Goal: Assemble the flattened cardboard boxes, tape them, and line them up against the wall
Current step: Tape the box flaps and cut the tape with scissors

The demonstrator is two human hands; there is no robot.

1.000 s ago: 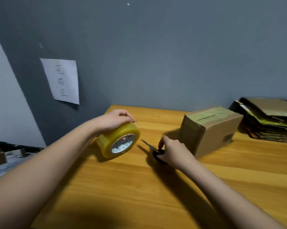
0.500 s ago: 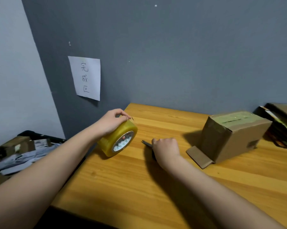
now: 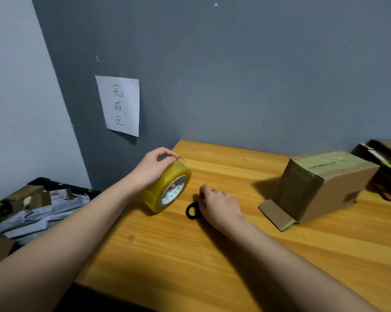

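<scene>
A thick roll of yellowish clear tape [image 3: 167, 190] stands on edge at the left end of the wooden table [image 3: 212, 255]. My left hand [image 3: 154, 170] grips the roll from above, fingertips on its top rim. Just right of it, my right hand [image 3: 219, 206] lies knuckles up with curled fingers over black scissors [image 3: 192, 210]. Only one handle loop shows; the blades are hidden under the hand. An assembled cardboard box [image 3: 325, 188], its top taped, stands further right with one bottom flap sticking out onto the table.
A stack of flattened cardboard [image 3: 388, 167] lies at the far right against the grey wall. A white paper sign [image 3: 120, 104] hangs on the wall left of the table. Cardboard scraps and crumpled material [image 3: 32, 210] lie beyond the table's left edge.
The view has swung left, so the box sits further right. My right hand has turned on the scissors: the blade tip no longer shows, a handle loop does. The left hand stays on the tape.
</scene>
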